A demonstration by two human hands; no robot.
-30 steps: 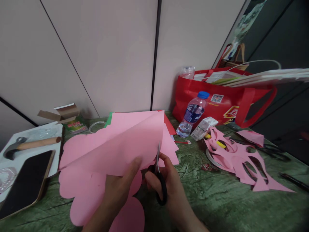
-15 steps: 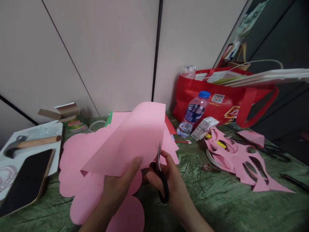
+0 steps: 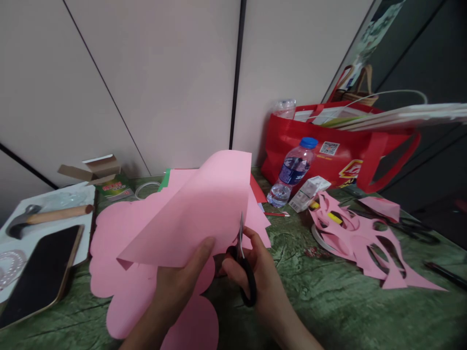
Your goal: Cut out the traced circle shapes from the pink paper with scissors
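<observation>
A curled sheet of pink paper (image 3: 204,209) is held up in front of me by my left hand (image 3: 182,282), its thumb on the near face and its fingers hidden beneath. My right hand (image 3: 255,272) has its fingers in the black handles of a pair of scissors (image 3: 247,282). The blades point up and away from me at the sheet's right edge, with paper beside them. Under the sheet and my left forearm lie large scalloped pink paper shapes (image 3: 124,243).
On the left are a hammer (image 3: 60,214), a phone (image 3: 40,272) and an opened box (image 3: 114,187). To the right stand a water bottle (image 3: 292,170), a small white box (image 3: 309,193) and a red bag (image 3: 310,138). Cut pink scraps (image 3: 365,243) lie on the green table (image 3: 310,301).
The pink sheet has shifted very slightly, its top edge a little higher and its left corner a little farther left. Both hands stay almost in place.
</observation>
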